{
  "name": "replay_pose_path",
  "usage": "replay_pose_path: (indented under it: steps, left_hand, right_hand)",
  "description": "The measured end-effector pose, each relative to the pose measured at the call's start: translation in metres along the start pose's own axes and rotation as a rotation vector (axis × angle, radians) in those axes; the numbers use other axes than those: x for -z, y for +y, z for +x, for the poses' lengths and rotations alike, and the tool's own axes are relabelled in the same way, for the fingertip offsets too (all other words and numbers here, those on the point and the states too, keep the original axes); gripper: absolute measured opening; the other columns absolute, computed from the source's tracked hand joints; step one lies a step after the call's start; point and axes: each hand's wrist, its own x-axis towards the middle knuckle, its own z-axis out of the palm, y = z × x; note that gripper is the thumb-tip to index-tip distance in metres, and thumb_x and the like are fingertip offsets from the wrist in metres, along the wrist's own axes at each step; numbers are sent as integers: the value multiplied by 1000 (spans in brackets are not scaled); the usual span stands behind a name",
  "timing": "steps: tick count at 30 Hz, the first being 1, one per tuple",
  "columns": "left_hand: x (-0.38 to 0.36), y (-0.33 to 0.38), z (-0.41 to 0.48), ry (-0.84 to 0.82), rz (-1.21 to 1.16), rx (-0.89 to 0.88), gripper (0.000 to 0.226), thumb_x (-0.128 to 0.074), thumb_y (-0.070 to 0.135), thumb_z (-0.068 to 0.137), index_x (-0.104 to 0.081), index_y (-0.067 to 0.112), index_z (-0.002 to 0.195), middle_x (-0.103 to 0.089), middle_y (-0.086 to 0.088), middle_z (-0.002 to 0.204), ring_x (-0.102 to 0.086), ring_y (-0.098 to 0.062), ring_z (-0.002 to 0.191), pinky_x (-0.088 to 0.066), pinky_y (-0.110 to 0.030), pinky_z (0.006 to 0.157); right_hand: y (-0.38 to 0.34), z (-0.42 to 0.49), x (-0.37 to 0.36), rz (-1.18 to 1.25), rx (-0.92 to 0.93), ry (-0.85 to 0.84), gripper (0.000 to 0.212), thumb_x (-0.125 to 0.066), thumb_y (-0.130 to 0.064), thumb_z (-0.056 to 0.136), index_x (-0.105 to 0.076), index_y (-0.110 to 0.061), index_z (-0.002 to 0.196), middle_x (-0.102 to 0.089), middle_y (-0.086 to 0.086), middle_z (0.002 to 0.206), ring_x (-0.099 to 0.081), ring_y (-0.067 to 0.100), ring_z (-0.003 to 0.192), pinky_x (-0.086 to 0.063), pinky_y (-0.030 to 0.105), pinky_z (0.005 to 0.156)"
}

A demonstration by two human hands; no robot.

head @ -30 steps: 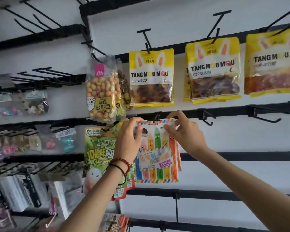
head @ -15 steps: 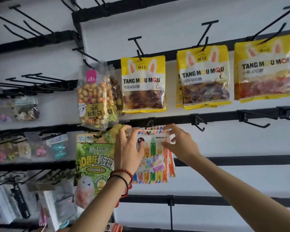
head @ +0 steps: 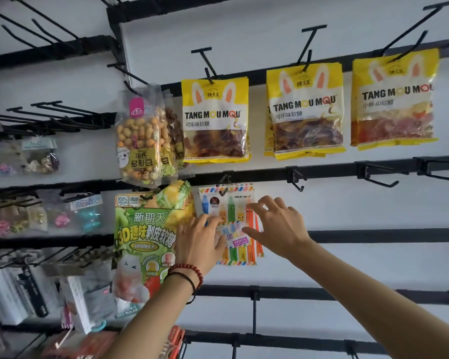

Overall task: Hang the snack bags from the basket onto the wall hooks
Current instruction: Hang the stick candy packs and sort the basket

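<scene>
A white snack bag printed with coloured pencils [head: 230, 203] hangs from a black hook [head: 224, 178] on the middle rail. My left hand [head: 198, 240], with bead bracelets at the wrist, lies over the bag's lower left, fingers relaxed. In front of the bag's right side is my right hand [head: 276, 226], with its fingers spread and nothing in them. The basket is not in view.
A green bag [head: 143, 244] hangs just left. Above hang a bean bag [head: 140, 141] and three yellow Tang Mou Mou bags [head: 214, 120]. Bare hooks [head: 297, 181] stick out right of the pencil bag, and more [head: 381, 177] further right. Small trinket packs fill the left racks.
Both hands have let go of the pencil bag's top corners and dropped lower, fingers opening. The bag now hangs on its hook. The camera has tilted a little upward.
</scene>
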Motion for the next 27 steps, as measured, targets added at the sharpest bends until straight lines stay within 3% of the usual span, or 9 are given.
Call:
replay_pose_path:
  steps: [5,7,17,27]
  left_hand:
    - [-5,4,-27,-8,-21,-10,31,-48,44,88,-54,27,113,-64,7,103,-59,-17,91,-46,-37,85]
    - [-7,4,-42,-15,-33,-19,25,-50,41,88,-57,26,105,-65,6,96,-60,-17,86,-47,-33,75]
    - [-60,6,-125,-284,-77,48,25,-46,42,90,-53,28,110,-62,10,106,-55,-15,100,-44,-32,78]
    - [-148,9,-252,-549,-158,155,21,-50,36,87,-57,25,104,-64,8,103,-56,-18,99,-46,-34,75]
  right_hand:
    - [-5,-27,-13,57,9,-64,54,-43,-61,88,-42,-31,133,-53,-3,125,-52,17,108,-48,33,79]
    - [-6,-40,-21,71,8,-83,51,-44,-59,89,-44,-30,132,-55,-3,123,-55,18,107,-50,34,76]
    - [1,-108,-94,161,-132,-294,35,-47,-40,94,-50,-24,125,-55,-2,123,-57,21,106,-48,33,74]
    - [12,-220,-197,234,-226,-528,31,-51,-39,92,-53,-24,119,-58,-2,122,-60,19,101,-53,34,73]
